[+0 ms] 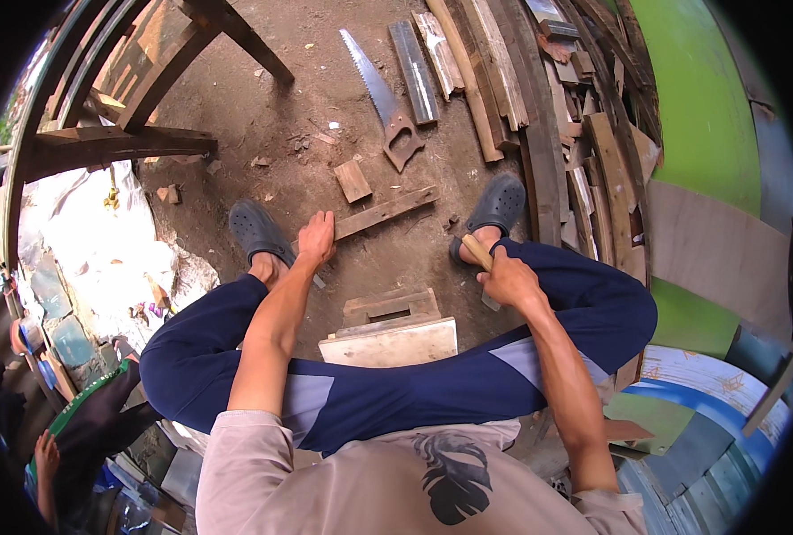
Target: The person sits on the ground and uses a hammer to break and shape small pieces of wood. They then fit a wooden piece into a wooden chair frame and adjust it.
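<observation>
Gripping the left end of a wooden strip [386, 212] in the left hand [317, 238], between gray clogs [498, 203] on the dirt ground [312, 102], presumably for steadiness; clenching a wooden tool handle [477, 252] in the right hand [509, 278], clear of the strip.

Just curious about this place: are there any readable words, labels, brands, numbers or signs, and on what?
None can be read for certain.
Green band, lower left: pale letter-like marks, too small and blurred.
Curved white panel, right: orange marks, unclear.
Shirt: dark leaf print, no words visible.
Wooden strip, wooden handle, saw: no writing I can make out.
</observation>
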Motion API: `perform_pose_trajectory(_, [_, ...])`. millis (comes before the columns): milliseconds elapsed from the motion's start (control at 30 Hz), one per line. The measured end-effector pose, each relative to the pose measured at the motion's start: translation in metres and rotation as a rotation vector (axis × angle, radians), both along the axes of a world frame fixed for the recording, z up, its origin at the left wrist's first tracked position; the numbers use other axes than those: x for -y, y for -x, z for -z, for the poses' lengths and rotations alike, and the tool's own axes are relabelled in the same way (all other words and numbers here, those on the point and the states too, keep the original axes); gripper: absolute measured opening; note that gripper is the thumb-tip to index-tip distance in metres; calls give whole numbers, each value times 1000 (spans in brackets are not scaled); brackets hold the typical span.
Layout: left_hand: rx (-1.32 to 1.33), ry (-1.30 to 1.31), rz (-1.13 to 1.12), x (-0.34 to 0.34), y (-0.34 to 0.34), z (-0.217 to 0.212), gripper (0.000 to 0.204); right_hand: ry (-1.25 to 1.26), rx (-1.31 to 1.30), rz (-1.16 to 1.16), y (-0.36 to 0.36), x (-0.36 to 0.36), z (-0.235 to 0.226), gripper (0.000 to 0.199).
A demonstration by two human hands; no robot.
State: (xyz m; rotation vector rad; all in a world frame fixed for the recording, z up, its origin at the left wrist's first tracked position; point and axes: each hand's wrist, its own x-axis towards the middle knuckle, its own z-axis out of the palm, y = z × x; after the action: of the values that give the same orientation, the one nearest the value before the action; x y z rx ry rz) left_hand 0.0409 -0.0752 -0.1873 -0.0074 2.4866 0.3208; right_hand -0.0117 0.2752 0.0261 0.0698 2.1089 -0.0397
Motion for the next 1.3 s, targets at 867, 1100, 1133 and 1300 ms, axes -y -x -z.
perform_pose_trajectory(867, [-5,26,-144,-30,-17,7,48,519,786,1122,58,55,110,27])
perform_pose_trajectory(1100, [-49,142,32,-27,-10,-1,42,564,823,1145,57,44,103,22])
perform_pose_trajectory(1133, [-108,170,82,-27,-9,0,39,562,822,1136,56,48,104,21])
perform_pose_trajectory(1300, [-110,191,246,-23,9,-1,30,612,637,1176,36,66,101,25])
